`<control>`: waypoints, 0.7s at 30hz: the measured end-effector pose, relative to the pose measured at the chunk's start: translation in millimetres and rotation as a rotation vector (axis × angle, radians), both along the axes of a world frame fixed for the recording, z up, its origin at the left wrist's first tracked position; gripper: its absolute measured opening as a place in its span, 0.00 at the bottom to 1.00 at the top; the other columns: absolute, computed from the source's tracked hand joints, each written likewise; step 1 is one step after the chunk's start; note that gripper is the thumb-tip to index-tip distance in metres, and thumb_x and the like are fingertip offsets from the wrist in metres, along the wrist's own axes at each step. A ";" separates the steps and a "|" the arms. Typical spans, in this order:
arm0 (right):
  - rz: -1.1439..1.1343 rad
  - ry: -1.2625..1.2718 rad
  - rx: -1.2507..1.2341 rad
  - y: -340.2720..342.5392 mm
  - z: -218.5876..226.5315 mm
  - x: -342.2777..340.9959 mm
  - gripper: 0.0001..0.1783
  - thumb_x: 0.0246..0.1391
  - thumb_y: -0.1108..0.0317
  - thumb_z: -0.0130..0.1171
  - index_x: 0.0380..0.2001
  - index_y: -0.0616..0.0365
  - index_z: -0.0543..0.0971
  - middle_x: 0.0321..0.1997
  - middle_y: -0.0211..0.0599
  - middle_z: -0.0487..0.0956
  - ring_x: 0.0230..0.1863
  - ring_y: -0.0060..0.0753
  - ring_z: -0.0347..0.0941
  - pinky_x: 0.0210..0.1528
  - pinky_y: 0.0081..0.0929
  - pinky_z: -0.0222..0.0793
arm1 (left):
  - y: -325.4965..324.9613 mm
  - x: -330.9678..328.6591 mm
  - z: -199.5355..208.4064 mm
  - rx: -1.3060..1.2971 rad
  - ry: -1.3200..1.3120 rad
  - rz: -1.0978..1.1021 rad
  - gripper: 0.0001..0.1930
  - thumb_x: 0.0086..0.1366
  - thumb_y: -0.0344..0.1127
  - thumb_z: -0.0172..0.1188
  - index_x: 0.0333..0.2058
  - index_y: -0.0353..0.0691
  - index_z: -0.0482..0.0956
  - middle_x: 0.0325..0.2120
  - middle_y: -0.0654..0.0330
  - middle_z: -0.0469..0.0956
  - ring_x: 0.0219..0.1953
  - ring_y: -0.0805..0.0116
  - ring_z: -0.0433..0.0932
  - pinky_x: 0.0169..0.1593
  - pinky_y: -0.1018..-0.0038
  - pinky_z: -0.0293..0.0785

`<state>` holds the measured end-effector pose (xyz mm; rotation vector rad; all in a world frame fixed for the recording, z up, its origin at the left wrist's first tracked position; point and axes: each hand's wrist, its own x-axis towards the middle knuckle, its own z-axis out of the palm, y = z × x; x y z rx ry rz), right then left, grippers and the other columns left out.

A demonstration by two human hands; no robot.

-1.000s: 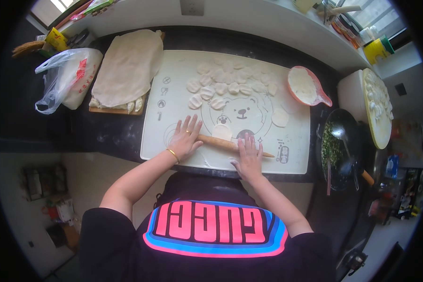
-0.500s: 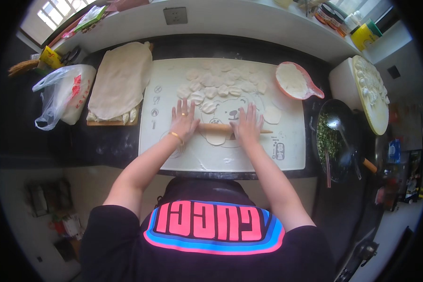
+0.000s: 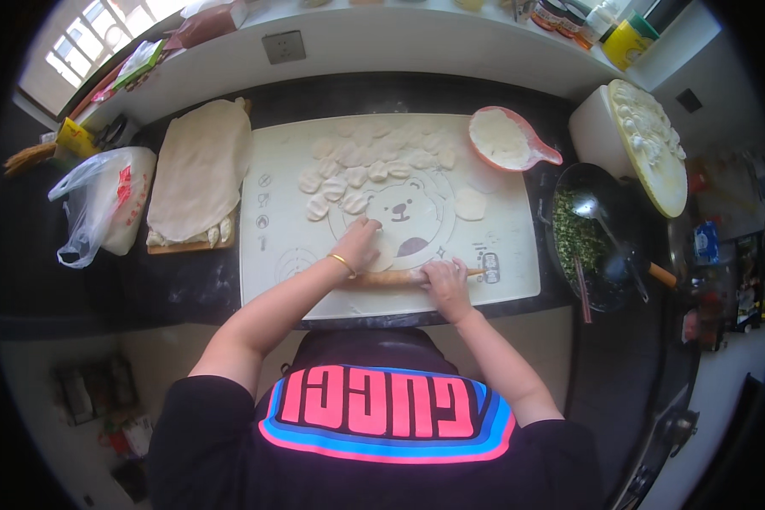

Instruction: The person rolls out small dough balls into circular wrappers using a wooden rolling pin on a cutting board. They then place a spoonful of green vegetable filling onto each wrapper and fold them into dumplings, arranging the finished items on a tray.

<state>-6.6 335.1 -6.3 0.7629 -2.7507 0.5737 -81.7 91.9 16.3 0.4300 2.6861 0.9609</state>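
My right hand (image 3: 447, 287) is closed around the right part of a wooden rolling pin (image 3: 391, 278), which lies across the near part of a pale silicone mat (image 3: 514, 255). Just beyond the pin, my left hand (image 3: 359, 245) has its fingers bent together at a thin round dough wrapper (image 3: 385, 255), partly covered by the hand. Farther back, several small flattened dough pieces (image 3: 355, 203) lie on the mat. To their right rests a larger rolled wrapper (image 3: 471, 204).
A pink bowl (image 3: 531, 144) of flour sits at the mat's back right corner. Right of it stands a black wok (image 3: 561, 242) with chopped green filling, a ladle and chopsticks. On the left are a dough-covered board (image 3: 195, 161) and a plastic bag (image 3: 115, 200).
The rolling pin has come nearer to me. My hands have gone from lying flat on it to the right one gripping it and the left one holding the wrapper. The view has shifted slightly.
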 end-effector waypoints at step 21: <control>0.078 -0.087 -0.074 13.2 4.0 -1.9 0.25 0.35 0.70 0.63 0.41 0.51 0.69 0.42 0.33 0.70 0.48 0.38 0.64 0.55 0.44 0.52 | -34.9 -55.1 -23.6 -0.095 0.391 0.146 0.10 0.52 0.33 0.60 0.35 0.40 0.78 0.33 0.54 0.73 0.36 0.53 0.72 0.41 0.64 0.69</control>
